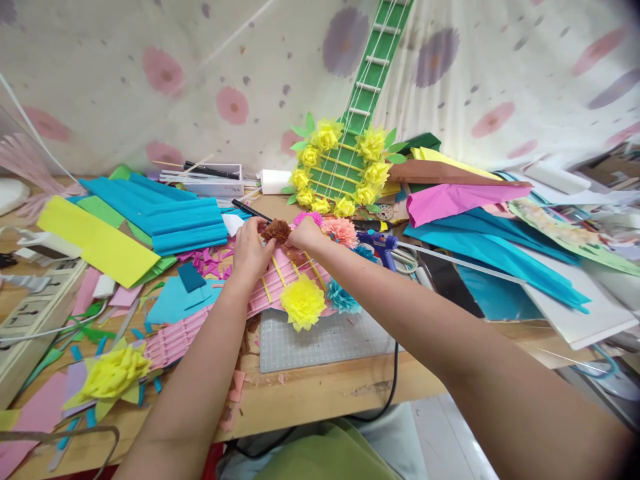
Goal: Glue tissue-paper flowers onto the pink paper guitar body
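A pink paper guitar (175, 337) lies across the table, its body ringed with paper flowers. My left hand (251, 250) is at the upper left of the body, its fingers pressed against a brown paper flower (278, 231). My right hand (304, 235) is closed at the right side of that flower, its fingertips hidden. A magenta flower (308, 219) and a coral flower (341, 231) sit just beyond my right hand. A large yellow flower (303, 302) and a blue flower (344, 297) are nearer the front edge, over the grey cutting mat (320, 347).
A green guitar (345, 167) with yellow flowers stands against the curtain. The blue glue gun (381, 247) lies right of the pink guitar. Crepe paper (187, 223) covers the left, more paper (465, 199) the right. A power strip (37, 320) lies far left.
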Available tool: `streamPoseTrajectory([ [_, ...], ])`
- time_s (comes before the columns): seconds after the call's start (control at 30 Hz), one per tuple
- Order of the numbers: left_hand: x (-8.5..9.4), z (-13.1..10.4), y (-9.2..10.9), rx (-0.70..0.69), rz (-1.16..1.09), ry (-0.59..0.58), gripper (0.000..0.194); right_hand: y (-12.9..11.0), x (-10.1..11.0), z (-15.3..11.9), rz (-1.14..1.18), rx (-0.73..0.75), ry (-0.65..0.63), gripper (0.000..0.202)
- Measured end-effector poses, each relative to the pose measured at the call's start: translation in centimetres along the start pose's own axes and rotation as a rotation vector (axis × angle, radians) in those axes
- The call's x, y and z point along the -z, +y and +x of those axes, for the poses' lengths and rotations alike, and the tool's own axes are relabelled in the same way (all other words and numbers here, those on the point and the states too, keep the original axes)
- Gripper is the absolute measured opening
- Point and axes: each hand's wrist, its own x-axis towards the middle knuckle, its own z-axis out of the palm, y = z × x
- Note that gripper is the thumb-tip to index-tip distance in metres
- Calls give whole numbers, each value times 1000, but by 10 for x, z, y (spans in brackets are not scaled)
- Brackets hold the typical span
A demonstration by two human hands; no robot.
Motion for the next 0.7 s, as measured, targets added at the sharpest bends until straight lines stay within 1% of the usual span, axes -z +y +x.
streamPoseTrajectory([
  [0.07,0,0,0,-3,-8,3,33,-3,0,-2,-148,-51,56,32],
  [0.1,0,0,0,-3,-15,6,33,-5,-1,-2,-164,-49,61,31],
  [0.3,2,0,1,15,-35,2,32,-9,2,-9,-96,-11,44,34],
  [0.4,2,0,1,0,-34,-6,32,-14,5,-17,-172,-2,25,36],
  [0.5,2,0,1,-1,5,-22,31,-20,8,-26,-244,-9,38,36],
  [0.6,3,-1,2,-11,39,-45,32,-24,9,-32,-218,-33,61,35],
  [0.7,3,-1,3,-43,79,-73,38,-26,11,-35,-175,-73,77,32],
])
